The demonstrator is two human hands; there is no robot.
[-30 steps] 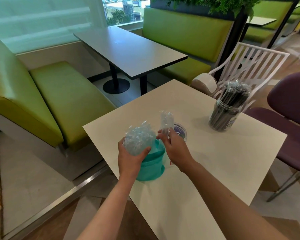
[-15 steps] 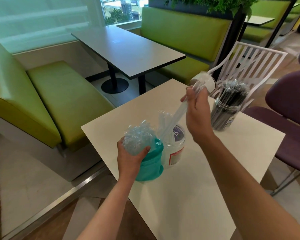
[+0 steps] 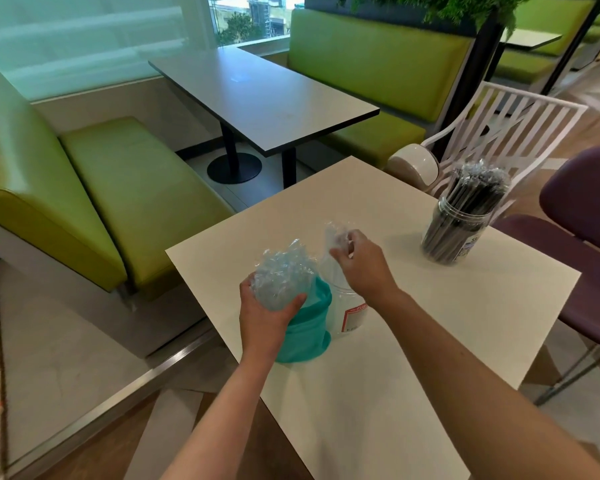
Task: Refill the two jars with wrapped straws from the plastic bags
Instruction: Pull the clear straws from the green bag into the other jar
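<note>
On the cream table my left hand grips a teal plastic bag with a bunch of clear wrapped straws sticking out of its top. Right beside it stands a clear jar with a red-edged label. My right hand is above that jar and pinches the tops of a few clear wrapped straws that stand in it. A second clear jar, packed with black wrapped straws, stands at the table's far right.
A white slatted chair and a purple chair stand beyond the table's right side. A green bench and a grey table lie to the left and behind. The table's near edge drops to a wooden floor.
My right hand had lifted straws high out of the bag half a second ago; it has come back down and now holds straw tops at the clear jar. The left hand stayed on the bag.
</note>
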